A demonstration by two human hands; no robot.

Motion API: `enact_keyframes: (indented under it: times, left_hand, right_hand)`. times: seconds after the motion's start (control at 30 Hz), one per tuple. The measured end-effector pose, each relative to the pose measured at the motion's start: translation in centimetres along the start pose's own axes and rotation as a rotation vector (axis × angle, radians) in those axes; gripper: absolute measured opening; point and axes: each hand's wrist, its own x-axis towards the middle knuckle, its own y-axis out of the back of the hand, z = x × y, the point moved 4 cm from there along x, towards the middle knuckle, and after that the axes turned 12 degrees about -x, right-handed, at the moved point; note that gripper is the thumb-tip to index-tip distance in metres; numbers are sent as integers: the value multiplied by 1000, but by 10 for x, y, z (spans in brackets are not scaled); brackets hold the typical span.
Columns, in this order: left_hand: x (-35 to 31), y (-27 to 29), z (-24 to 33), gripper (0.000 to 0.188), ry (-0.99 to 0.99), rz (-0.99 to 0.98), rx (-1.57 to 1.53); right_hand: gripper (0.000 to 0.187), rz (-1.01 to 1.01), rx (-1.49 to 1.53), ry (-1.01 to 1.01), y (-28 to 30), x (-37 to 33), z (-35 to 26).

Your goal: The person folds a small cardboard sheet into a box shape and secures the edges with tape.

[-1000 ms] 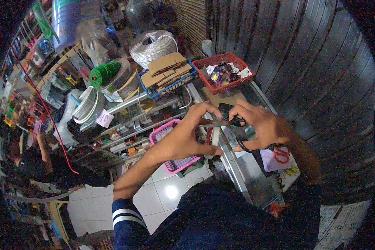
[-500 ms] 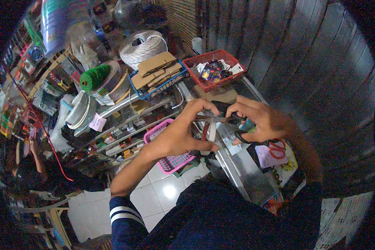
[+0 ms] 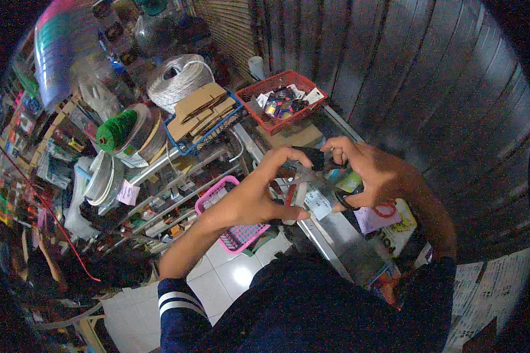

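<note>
Black-handled scissors (image 3: 306, 175) between the hands, above a glass worktop (image 3: 359, 238). Right hand (image 3: 383, 173): half curled, gripping the handles. Left hand (image 3: 262, 188): thumb and forefinger spread wide near the blades, contact indeterminable. Beyond both hands, red basket (image 3: 284, 122); below the left, pink basket (image 3: 247, 236).

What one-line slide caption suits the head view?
Right hand holding what look like black-handled scissors, left hand curved close by, above a counter.
</note>
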Motion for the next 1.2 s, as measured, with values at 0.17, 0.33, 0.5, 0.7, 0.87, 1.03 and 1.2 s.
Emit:
enact_keyframes:
  times: [0.17,0.33,0.5,0.7,0.87,1.03,1.2]
  left_hand:
    - [7,-5,7,85,11,8,-99]
    - [13,-7,7,101,23,35,-126]
    - [11,-6,11,116,-205,140,-43]
    - [28,-12,33,134,-452,68,-297]
    - [41,-17,39,139,-547,65,-321]
    - [49,-22,43,137,-669,73,-135]
    - [47,-23,55,128,-858,176,166]
  right_hand:
    - [101,14,-54,-72,9,-15,0]
    - [92,175,41,-148,8,-48,37]
    - [57,28,6,-518,-30,-95,114]
    - [33,-98,-137,-716,-149,-179,230]
    - [27,-227,-183,-815,-155,-179,213]
    - [43,312,-68,-548,-43,-98,88]
    - [64,635,71,-257,47,-59,-28]
